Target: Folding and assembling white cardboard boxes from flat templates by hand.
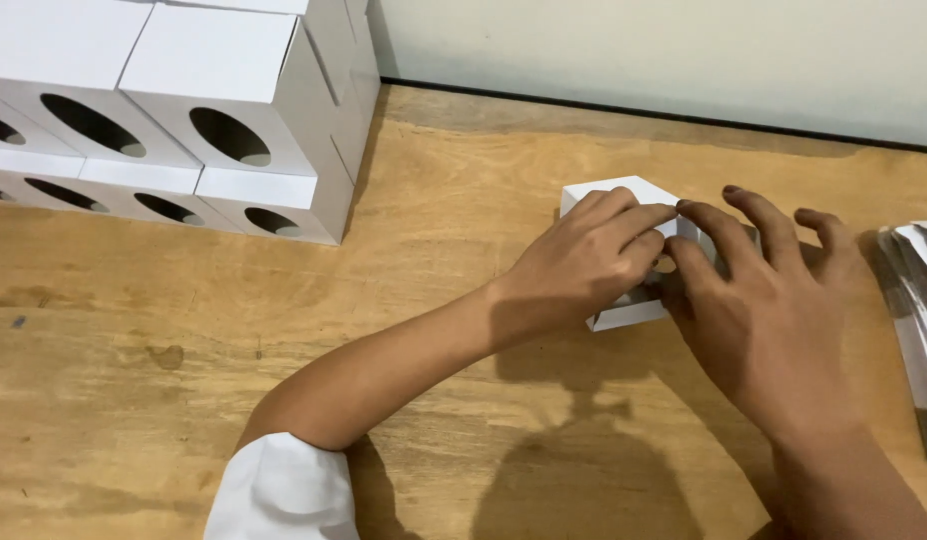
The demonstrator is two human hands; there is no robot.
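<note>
Wooden table, both hands, left, right, grasping one white box, six stacked boxes behind

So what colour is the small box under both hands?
White, the small box; head view shows it best.

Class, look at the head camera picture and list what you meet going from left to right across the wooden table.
Stack of white boxes with oval holes → white sleeve → left hand on the small white box → right hand → pile of flat white sheets.
</note>
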